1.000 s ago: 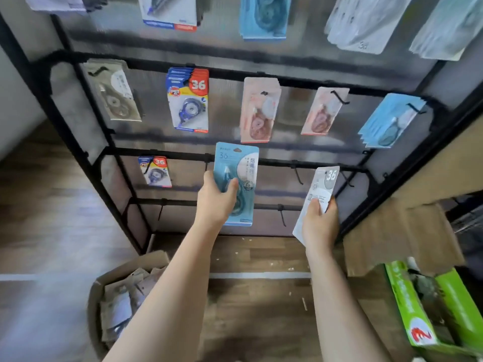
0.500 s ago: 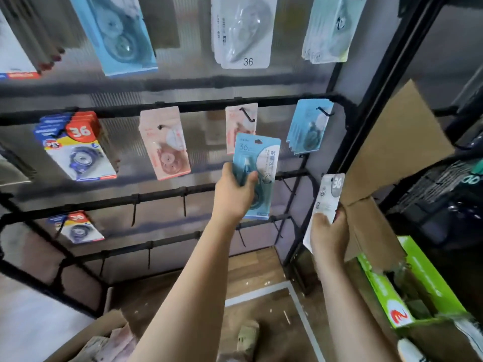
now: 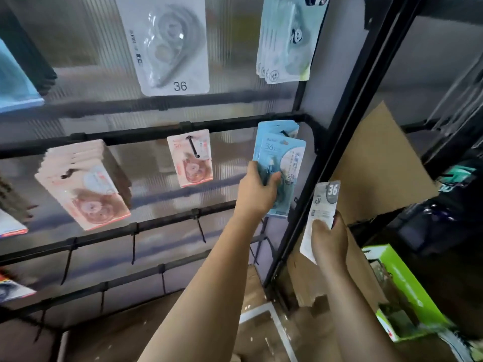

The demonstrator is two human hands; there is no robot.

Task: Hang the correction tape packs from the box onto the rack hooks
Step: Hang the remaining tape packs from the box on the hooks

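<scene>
At far left, a thick stack of pink packs (image 3: pixel 83 184) is seen hanging from the black rack (image 3: pixel 146 135); bare hooks (image 3: pixel 133 244) are noted on the lower rails. Further right, a single pink pack (image 3: pixel 192 159) hangs on its own hook, and a white pack marked "36" (image 3: pixel 170 45) is hung on the row above. The left hand (image 3: pixel 257 193) is raised to the rack's right end, fingers and thumb curled around the lower part of a blue correction tape pack (image 3: pixel 281 176); this pack is held up against the hanging stack of matching blue packs (image 3: pixel 277 129), overlapping it. Whether it is on the hook cannot be told. Beyond the rack's upright, the right hand (image 3: pixel 329 241) is clasped around a white pack (image 3: pixel 322 207), held upright in front of brown cardboard (image 3: pixel 376 163). A green box (image 3: pixel 402 288) lies at lower right.
</scene>
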